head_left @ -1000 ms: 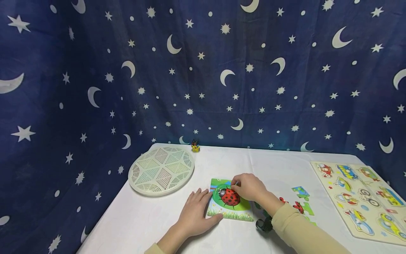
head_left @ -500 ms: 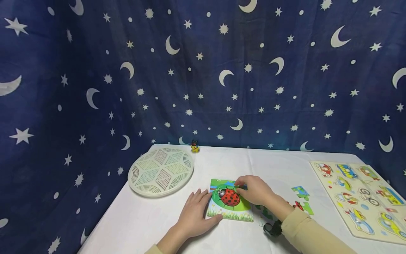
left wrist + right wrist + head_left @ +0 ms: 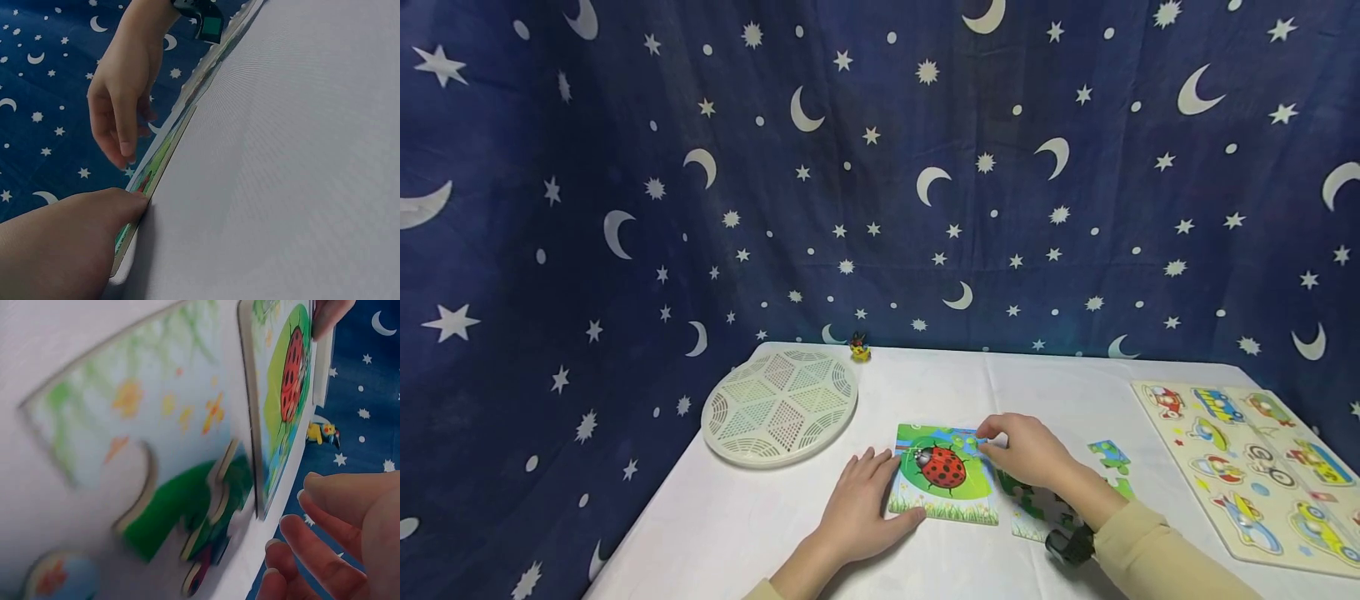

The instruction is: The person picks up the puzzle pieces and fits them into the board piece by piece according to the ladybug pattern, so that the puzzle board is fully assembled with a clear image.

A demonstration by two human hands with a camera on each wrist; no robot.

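A square ladybug jigsaw puzzle (image 3: 942,471) lies on the white table, its red ladybug on a green circle. My left hand (image 3: 867,508) rests at the puzzle's left side, fingers spread and straight, thumb along the lower left edge. In the left wrist view the left thumb (image 3: 94,215) touches the board's rim. My right hand (image 3: 1030,450) hovers by the puzzle's upper right corner with loosely bent fingers; the right wrist view shows nothing between the fingertips (image 3: 310,481). Beneath that forearm lie loose jigsaw pieces (image 3: 1028,525), partly hidden, with green and flower print (image 3: 169,387).
More loose pieces (image 3: 1109,453) lie right of the right forearm. A wooden vehicle puzzle board (image 3: 1228,508) covers the table's right side. A round patterned, perforated board (image 3: 781,408) lies back left, near a small yellow figurine (image 3: 861,347). A starry blue curtain (image 3: 880,192) hangs behind.
My right hand has drawn back to the right, off the ladybug puzzle, uncovering its upper right part and more loose pieces below the wrist. The left hand has stayed in place.
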